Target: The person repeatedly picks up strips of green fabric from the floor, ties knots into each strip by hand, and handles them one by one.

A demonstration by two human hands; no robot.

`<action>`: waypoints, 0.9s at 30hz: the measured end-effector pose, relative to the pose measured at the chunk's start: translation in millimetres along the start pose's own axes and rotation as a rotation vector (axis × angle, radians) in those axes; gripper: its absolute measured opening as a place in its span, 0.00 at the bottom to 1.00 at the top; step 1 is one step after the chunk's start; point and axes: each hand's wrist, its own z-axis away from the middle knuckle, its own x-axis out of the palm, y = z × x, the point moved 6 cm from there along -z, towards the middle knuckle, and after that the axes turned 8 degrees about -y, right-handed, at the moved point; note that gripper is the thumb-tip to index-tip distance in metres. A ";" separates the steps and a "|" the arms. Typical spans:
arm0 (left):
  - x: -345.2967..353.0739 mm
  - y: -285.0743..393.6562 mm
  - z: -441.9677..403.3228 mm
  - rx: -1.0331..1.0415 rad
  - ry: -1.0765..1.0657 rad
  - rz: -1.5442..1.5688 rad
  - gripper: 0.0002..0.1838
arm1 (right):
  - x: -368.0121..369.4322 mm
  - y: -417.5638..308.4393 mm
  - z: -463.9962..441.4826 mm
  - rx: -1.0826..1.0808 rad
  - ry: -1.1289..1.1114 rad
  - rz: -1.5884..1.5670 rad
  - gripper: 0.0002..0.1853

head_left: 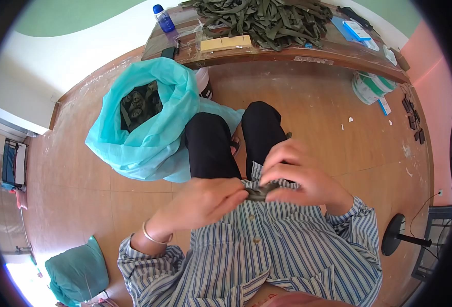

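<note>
A small dark olive strip of fabric (pixel 256 194) is stretched between my two hands, in front of the striped shirt and above my lap. My left hand (pixel 203 202), with a bracelet at its wrist, pinches the strip's one end between thumb and fingers. At the other end, my right hand (pixel 300 176) grips the strip with thumb and fingertips, its other fingers curled above. Both hands are slightly blurred. Part of the strip is hidden by the fingers.
A table (pixel 226 57) ahead bears a heap of olive strips (pixel 267 20), a blue bottle (pixel 163 19) and a yellow block (pixel 226 43). An open turquoise bag (pixel 177 110) with dark bundles stands beside my knees. A bucket (pixel 368 88) sits under the table's right end.
</note>
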 end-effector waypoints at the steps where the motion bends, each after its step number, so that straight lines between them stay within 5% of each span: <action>1: 7.1 0.7 -3.9 0.010 -0.021 0.020 0.07 | 2.9 -4.8 -6.2 0.020 -0.074 0.047 0.10; 3: 17.9 0.7 -10.1 0.031 -0.060 0.065 0.09 | 8.4 -9.1 -12.5 0.065 -0.227 0.141 0.10; 9: 19.7 -2.5 -9.8 0.109 -0.081 0.178 0.11 | 11.7 -10.1 -4.6 -0.108 -0.177 0.055 0.12; 15: 9.9 -17.6 1.7 -0.135 -0.146 0.510 0.14 | -18.2 4.9 30.4 0.062 0.249 -0.017 0.10; 18: 8.8 -32.2 2.8 -0.279 -0.186 0.574 0.15 | -6.0 32.8 35.6 0.236 0.257 -0.162 0.10; 24: 16.2 -34.6 -15.1 -0.271 -0.152 0.500 0.14 | 2.5 28.7 -0.2 0.142 0.126 0.224 0.12; 27: 17.2 -29.1 -18.4 -0.320 -0.100 0.670 0.14 | 15.2 23.1 -1.7 0.068 -0.001 0.169 0.13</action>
